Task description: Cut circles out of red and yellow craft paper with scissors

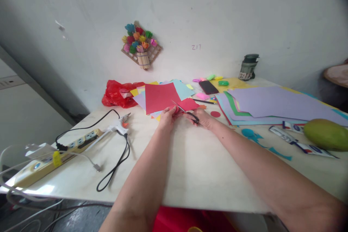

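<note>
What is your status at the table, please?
Left hand pinching red paper. Right hand on scissors, blades at the paper. Loose sheets crowding just beyond; glue gun off to the left.

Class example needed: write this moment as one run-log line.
left hand: pinching red paper | right hand: holding scissors | phone: on table

Single head cam, worn on person's head, looks fwd & down over pale smooth-topped table (146, 166) w/ both bare forearms close below, grey-white painted wall (217, 18) farther off.
</note>
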`<state>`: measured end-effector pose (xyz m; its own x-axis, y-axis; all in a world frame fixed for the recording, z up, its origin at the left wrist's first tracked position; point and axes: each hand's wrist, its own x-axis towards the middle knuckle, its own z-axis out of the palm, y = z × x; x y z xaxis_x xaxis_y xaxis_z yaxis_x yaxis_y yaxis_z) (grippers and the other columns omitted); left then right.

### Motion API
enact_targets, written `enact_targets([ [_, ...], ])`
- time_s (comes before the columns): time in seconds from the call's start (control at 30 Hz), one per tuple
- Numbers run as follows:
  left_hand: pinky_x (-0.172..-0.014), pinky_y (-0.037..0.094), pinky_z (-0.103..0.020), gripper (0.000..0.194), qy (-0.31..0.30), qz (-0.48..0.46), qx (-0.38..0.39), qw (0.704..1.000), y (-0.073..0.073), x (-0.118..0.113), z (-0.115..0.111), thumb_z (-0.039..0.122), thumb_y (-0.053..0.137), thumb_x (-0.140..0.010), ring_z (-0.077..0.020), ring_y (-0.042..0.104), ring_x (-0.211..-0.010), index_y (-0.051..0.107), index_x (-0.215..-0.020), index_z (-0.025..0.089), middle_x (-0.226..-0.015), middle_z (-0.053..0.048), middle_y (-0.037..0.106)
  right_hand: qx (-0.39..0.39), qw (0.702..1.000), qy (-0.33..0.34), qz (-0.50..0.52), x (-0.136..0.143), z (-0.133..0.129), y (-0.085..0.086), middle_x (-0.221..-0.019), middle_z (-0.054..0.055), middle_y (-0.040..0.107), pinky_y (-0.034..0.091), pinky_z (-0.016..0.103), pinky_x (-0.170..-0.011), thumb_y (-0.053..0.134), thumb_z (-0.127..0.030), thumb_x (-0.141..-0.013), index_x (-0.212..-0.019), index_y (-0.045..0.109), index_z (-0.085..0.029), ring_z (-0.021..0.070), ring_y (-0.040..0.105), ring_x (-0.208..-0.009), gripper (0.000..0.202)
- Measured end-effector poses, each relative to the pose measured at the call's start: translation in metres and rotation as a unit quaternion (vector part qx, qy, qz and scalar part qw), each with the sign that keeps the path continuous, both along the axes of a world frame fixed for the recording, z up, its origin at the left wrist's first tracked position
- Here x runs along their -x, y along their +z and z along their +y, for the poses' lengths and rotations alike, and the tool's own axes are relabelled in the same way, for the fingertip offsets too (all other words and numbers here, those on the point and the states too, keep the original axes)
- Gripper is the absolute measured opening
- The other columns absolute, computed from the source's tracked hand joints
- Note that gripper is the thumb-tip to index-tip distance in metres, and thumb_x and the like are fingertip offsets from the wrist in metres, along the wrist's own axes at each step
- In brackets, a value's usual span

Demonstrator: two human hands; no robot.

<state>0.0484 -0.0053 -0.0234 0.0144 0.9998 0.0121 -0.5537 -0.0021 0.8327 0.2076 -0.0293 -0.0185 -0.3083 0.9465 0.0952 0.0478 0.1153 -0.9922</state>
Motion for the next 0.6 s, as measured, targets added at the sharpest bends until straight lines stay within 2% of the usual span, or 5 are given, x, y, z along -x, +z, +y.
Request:
enact_targets([
  [0.2,-0.072,0.054,-0.034,0.014,-0.013,0.013,-0.003,1.000,0.0027,-0.0001,-0.0033,0.018,0.077,-0.062,-0.0206,0.068,-0.068,0.064,-0.064,0.014,-0.066,-0.006,0.069,0.000,1.000,0.005,0.007,-0.0014,-0.0002,-0.0003,-0.047,-0.007,0.052,0.033,0.017,-0.033,0.076,-0.041,-0.064,-0.095,0.055,-0.019,0.0090,0.044,-0.039,0.044],
  [0.6,-0.068,0.054,-0.030,0.021,-0.027,0.037,-0.023,0.999,0.0031,0.0003,-0.0054,0.025,0.081,-0.058,-0.0186,0.067,-0.067,0.065,-0.066,0.015,-0.066,-0.005,0.069,-0.004,1.000,0.009,0.013,-0.0023,0.0018,-0.0015,-0.048,-0.007,0.052,0.035,0.018,-0.034,0.075,-0.041,-0.067,-0.098,0.055,-0.020,0.0096,0.046,-0.040,0.043],
])
